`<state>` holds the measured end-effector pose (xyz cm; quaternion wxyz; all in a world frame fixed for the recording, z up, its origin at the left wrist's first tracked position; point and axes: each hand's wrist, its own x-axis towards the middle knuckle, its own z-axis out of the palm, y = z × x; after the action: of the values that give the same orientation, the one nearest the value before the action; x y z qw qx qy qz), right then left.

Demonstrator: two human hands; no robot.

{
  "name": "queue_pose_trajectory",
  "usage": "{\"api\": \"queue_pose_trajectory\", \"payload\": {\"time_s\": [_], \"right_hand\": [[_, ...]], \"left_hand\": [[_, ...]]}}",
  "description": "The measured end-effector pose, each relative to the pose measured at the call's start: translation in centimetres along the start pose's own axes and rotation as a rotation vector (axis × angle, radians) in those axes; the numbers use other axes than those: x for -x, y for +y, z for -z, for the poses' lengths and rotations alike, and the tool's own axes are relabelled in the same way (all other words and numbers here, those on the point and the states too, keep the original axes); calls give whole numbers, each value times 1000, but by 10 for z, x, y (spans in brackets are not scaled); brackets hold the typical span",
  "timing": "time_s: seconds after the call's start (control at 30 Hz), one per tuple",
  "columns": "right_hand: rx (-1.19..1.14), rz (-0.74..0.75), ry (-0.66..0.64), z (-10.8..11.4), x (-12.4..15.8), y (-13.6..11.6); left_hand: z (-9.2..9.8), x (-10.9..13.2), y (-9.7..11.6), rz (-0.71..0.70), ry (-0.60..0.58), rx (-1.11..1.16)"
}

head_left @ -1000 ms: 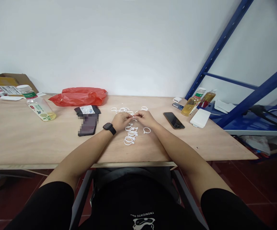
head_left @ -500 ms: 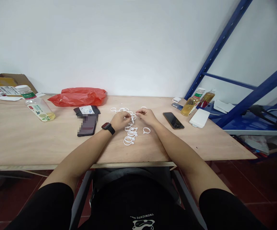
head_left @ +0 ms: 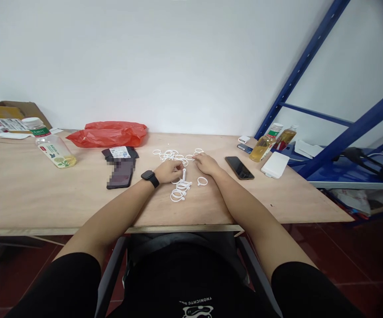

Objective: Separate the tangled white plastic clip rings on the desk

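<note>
My left hand (head_left: 172,171), with a black watch on its wrist, is closed in a pinch. A white plastic curtain ring (head_left: 184,174), seen nearly edge-on, is at its fingertips. Right below that lies a row of overlapping curtain rings (head_left: 178,195), each with a small eyelet. My right hand (head_left: 206,164) rests palm down with its fingers stretched out over the table. Its fingertips are beside a loose ring (head_left: 190,157); whether they touch it I cannot tell. A looser pile of rings (head_left: 169,153) lies beyond my left hand, and a single ring (head_left: 202,181) is nearer me.
Left of my hands are a dark phone-like item (head_left: 121,174), a red plastic bag (head_left: 108,134) and a tilted bottle (head_left: 54,148). On the right are a phone (head_left: 239,168), a white case (head_left: 275,164) and a bottle (head_left: 264,143), before blue shelving (head_left: 337,99).
My right hand has moved away from my left, slightly to the right, and its fingers have straightened onto the table. My left hand has come a little nearer me with the ring.
</note>
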<state>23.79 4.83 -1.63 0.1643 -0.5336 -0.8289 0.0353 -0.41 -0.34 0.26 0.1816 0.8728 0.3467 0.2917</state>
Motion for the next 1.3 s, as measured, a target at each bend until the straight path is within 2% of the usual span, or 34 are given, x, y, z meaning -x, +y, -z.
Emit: {"api": "queue_pose_trajectory", "payload": {"time_s": [0.2,0.53,0.7,0.87,1.03,1.13,1.3], "right_hand": [[-20,-44,39,2,1,-2],[-47,-109,121,0,0,-3],[-29,-220,126,3,0,-4],[-24,-226,95,2,0,-3],[-109,-225,204,4,-1,-4],[-210,-181,302,6,0,-8],[-309,45,342,10,5,-30]], "left_hand": [[-3,0,3,-28,-45,-6],[-2,-2,-3,-120,-40,-7],[0,-3,-1,-57,35,-118],[1,-2,-1,0,-5,-127],[0,0,-1,25,-19,-36],[-1,-1,-2,37,58,-12],[2,-3,-6,-12,372,-79]]}}
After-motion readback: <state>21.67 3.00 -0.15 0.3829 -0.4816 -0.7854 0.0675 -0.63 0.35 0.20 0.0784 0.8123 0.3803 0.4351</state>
